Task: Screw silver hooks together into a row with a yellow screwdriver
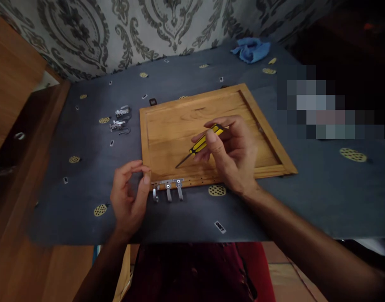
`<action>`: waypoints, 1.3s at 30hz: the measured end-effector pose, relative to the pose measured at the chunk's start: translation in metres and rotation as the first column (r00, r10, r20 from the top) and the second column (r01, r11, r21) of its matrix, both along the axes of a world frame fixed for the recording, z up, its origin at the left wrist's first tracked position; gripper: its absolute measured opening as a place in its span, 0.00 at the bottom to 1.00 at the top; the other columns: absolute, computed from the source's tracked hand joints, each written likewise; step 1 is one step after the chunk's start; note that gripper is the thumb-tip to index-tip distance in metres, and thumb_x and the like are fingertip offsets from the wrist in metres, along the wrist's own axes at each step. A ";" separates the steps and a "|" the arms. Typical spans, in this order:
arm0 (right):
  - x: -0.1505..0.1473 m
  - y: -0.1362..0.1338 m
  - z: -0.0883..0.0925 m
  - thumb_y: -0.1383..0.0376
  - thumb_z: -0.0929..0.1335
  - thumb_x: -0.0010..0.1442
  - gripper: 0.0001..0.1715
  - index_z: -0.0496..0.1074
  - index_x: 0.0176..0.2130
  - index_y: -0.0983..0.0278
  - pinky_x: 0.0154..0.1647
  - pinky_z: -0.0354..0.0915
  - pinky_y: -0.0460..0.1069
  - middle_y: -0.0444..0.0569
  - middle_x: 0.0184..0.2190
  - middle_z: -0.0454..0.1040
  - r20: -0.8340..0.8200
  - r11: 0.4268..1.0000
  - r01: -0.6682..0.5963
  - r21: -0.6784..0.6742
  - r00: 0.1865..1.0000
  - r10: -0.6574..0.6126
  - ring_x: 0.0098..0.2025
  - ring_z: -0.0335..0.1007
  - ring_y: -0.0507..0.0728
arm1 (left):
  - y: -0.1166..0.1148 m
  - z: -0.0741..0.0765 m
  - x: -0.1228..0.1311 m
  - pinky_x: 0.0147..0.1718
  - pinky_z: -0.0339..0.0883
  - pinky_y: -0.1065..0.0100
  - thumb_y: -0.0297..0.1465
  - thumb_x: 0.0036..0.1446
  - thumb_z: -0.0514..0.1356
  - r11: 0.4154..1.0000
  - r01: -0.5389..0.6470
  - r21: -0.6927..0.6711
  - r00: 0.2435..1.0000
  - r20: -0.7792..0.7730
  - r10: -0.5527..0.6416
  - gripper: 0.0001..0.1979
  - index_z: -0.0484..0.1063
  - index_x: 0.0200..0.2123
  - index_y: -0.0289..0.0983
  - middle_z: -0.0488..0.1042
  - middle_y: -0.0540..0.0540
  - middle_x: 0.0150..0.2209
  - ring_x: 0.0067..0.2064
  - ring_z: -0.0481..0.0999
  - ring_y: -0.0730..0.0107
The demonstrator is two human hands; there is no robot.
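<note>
My right hand [235, 155] grips a yellow-and-black screwdriver [200, 144] between thumb and fingers. The screwdriver's thin shaft slants down left, its tip above the near part of a framed wooden panel [180, 138]. At the panel's near left corner is my left hand [129, 195], thumb and forefinger closed about the frame's edge; whether they also hold something small is hidden. Beside these fingers, three metal hooks [169, 191] sit along the near rail and hang over its edge. Screw heads show on two of them. A row of small holes runs rightward from the hooks.
Several loose metal hooks [119, 121] lie on the dark patterned tablecloth [176, 226] left of the panel. A blue cloth [251, 50] is crumpled at the back right. Patterned fabric [173, 25] rises behind the table, and wooden furniture [19, 84] stands at left.
</note>
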State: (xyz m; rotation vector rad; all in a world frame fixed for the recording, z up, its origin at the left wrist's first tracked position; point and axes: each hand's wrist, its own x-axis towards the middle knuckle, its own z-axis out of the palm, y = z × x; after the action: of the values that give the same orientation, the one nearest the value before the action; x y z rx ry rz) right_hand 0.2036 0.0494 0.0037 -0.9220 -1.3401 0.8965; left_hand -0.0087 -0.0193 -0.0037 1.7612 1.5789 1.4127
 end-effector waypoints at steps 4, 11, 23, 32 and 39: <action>0.003 0.010 -0.011 0.49 0.70 0.65 0.19 0.64 0.46 0.58 0.20 0.68 0.44 0.44 0.34 0.77 -0.010 0.998 0.012 -0.055 1.000 -0.013 0.23 0.74 0.49 | 0.004 0.005 0.002 0.48 0.73 0.58 0.34 0.66 0.61 1.000 -0.004 0.004 0.995 0.104 0.004 0.11 0.70 0.51 0.43 0.76 0.48 0.40 0.44 0.79 0.65; 0.014 0.025 -0.022 0.55 0.73 0.62 0.19 0.68 0.48 0.58 0.20 0.72 0.48 0.52 0.46 0.76 -0.012 0.988 0.116 -0.105 0.993 -0.118 0.21 0.74 0.50 | 0.015 0.006 -0.013 0.43 0.76 0.64 0.35 0.67 0.59 0.992 -0.121 0.036 0.988 0.102 0.117 0.09 0.70 0.48 0.40 0.78 0.47 0.38 0.42 0.81 0.66; 0.008 0.004 0.003 0.56 0.68 0.66 0.16 0.71 0.47 0.64 0.16 0.67 0.46 0.42 0.21 0.72 0.101 0.998 0.062 -0.001 0.993 -0.062 0.20 0.74 0.54 | 0.088 -0.010 -0.097 0.49 0.72 0.51 0.29 0.64 0.56 0.966 -0.227 0.128 0.885 -0.386 0.259 0.09 0.71 0.46 0.39 0.77 0.42 0.45 0.47 0.77 0.57; -0.005 -0.008 0.005 0.57 0.66 0.65 0.15 0.74 0.41 0.66 0.16 0.66 0.45 0.48 0.28 0.75 0.140 0.999 -0.030 0.037 0.990 0.025 0.22 0.76 0.54 | 0.129 -0.037 -0.099 0.49 0.74 0.52 0.38 0.67 0.62 0.963 -0.250 0.104 0.784 -0.562 0.264 0.16 0.71 0.54 0.36 0.74 0.41 0.53 0.51 0.77 0.58; -0.007 -0.009 0.006 0.57 0.66 0.64 0.14 0.75 0.40 0.65 0.19 0.67 0.44 0.47 0.27 0.76 0.127 0.999 -0.044 0.001 0.991 0.044 0.21 0.76 0.53 | 0.133 -0.048 -0.105 0.49 0.74 0.52 0.37 0.67 0.61 0.967 -0.248 0.056 0.757 -0.612 0.230 0.16 0.71 0.54 0.36 0.74 0.41 0.54 0.51 0.77 0.59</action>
State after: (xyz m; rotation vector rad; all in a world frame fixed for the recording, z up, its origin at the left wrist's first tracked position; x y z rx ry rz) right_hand 0.1966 0.0402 0.0096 -0.9631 -1.4755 0.8802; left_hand -0.1137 0.1142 -0.0514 2.2086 2.2074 0.9279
